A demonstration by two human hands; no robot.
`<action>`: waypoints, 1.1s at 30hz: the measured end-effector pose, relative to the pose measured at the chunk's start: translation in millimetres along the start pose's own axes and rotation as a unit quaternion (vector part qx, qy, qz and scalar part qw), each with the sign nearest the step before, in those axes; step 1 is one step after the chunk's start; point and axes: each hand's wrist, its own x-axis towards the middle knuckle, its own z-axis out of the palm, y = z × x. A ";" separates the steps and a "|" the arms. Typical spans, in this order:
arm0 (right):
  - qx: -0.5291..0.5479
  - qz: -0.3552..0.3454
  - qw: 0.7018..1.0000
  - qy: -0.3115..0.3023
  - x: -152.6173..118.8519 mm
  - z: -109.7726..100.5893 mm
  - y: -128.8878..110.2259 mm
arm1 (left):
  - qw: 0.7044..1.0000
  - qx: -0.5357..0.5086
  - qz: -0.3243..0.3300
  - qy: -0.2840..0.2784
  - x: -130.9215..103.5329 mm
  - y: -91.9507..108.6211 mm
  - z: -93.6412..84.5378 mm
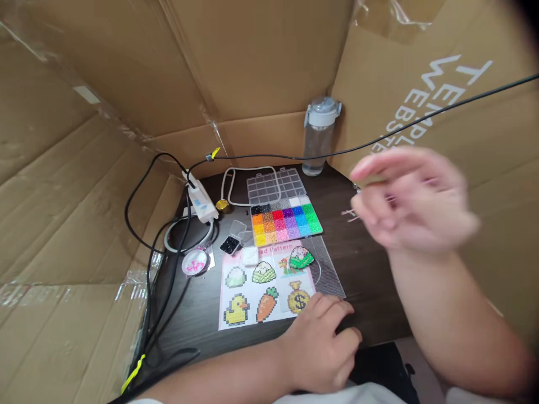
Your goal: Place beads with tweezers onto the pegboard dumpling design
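My right hand [415, 202] is raised at the right, smeared by motion, with its fingers curled. Two thin pink prongs, seemingly tweezers [347, 214], stick out of it to the left. My left hand [322, 342] rests on the table's front edge with bent fingers and the thumb apart, holding nothing. By its fingertips lies the bead pattern sheet [248, 280], showing a duck, a carrot and a money bag. A green, white and pink bead piece [301, 257] lies on the sheet's right side, partly over a clear pegboard [326, 269].
Behind the sheet stands an opened bead box [286, 220] of many colours. Small boxes of black beads [229, 244] and white beads [250, 256] sit near it, with a round dish [194, 262] leftward. A power strip [202, 199], cables, a water bottle [319, 137] and cardboard walls surround the table.
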 end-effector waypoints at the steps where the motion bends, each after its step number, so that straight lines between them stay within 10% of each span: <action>1: 0.010 0.033 0.999 0.015 -0.9 -1.6 15.2 | 1.000 0.019 -0.005 -0.001 -3.7 0.7 2.8; 10: 0.174 0.311 0.917 0.180 -14.9 -40.8 121.0 | 0.988 0.143 -0.015 0.048 -14.9 2.4 34.3; 20: 0.201 0.279 0.921 0.180 -7.4 -51.0 120.5 | 0.982 0.164 -0.050 0.082 -15.1 -7.0 40.8; 33: 0.131 0.301 0.923 0.199 -4.0 -60.6 114.6 | 0.986 0.145 -0.064 -0.047 -11.4 -2.7 18.6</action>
